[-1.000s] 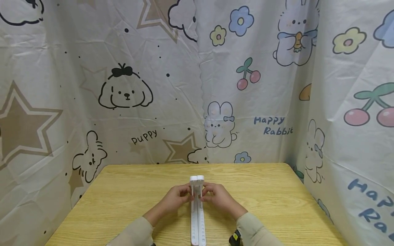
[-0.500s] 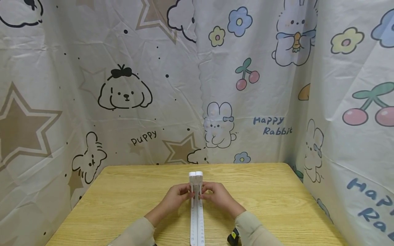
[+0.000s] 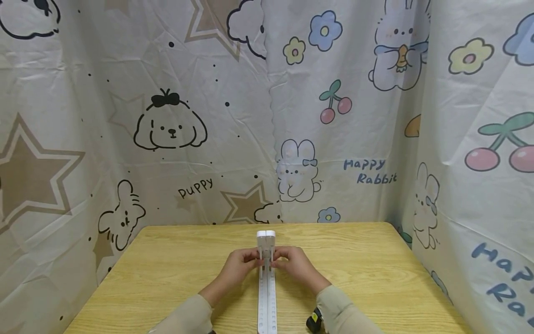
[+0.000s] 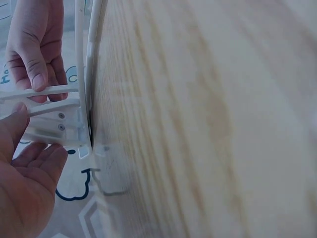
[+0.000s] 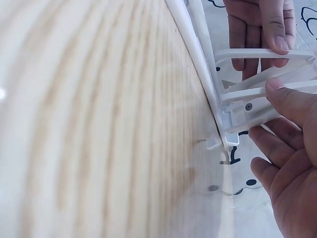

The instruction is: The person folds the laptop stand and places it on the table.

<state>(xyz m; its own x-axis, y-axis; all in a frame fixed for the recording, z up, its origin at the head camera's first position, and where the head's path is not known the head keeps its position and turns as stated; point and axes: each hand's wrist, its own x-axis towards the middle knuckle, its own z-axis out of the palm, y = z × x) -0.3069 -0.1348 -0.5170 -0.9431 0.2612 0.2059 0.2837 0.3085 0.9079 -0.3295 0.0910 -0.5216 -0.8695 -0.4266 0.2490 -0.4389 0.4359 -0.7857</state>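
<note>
A white plastic folding stand (image 3: pixel 267 297), which looks like a laptop stand, points away from me at the middle of the table. Its two long notched rails lie side by side, and a raised part with slim struts stands at the far end. My left hand (image 3: pixel 239 266) pinches the strut on the left side, thumb on top and fingers beneath. The right hand (image 3: pixel 296 266) pinches the matching strut opposite. In the left wrist view, two screws show on the stand (image 4: pixel 59 121) between the hands. Fingertips behind the struts are partly hidden.
The wood-grain table (image 3: pixel 175 260) reaches to a printed curtain (image 3: pixel 233 139) at the back and sides. A small black object with a yellow mark (image 3: pixel 314 320) sits beside my right sleeve (image 3: pixel 342 311).
The stand's far end has risen slightly in the head view. Both hands have shifted a little farther from me along with it, keeping their hold on the struts.
</note>
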